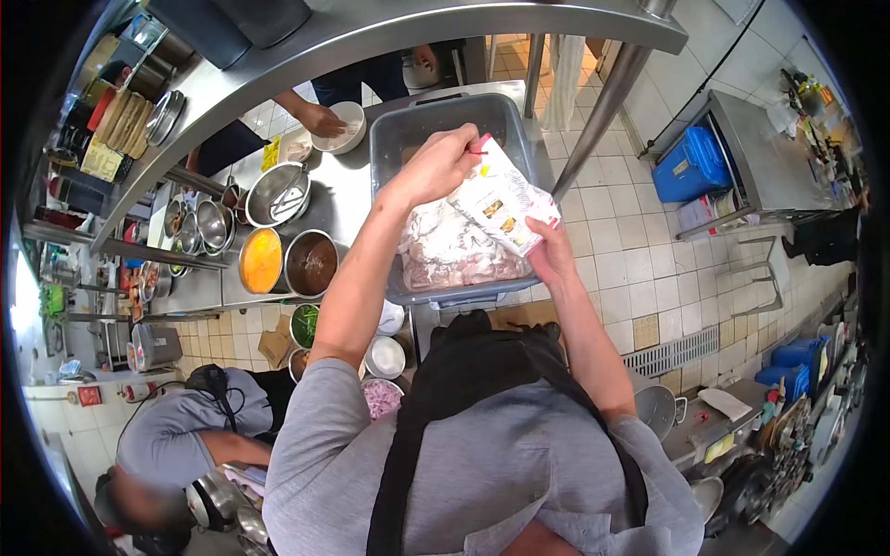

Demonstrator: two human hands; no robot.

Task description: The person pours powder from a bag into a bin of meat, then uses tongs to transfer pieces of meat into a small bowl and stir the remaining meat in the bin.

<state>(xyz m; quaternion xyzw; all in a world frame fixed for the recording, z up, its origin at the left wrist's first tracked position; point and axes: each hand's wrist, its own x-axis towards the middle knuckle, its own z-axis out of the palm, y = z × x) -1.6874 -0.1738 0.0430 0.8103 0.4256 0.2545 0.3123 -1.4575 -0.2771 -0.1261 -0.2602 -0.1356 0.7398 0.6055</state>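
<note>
A white printed packet with red edges is tilted over a large grey tub. My left hand grips its top end, the fingers closed on the packet near a red corner. Lower down on the right, my right hand holds the packet's other end, thumb on the front. In the tub lies pale pink meat with white powder spread over it. The packet hides part of the tub's inside.
Left of the tub are a pot of orange liquid, a pot of brown sauce and a steel bowl. Another person's hand is at a white bowl. A co-worker bends at lower left. A metal shelf crosses above.
</note>
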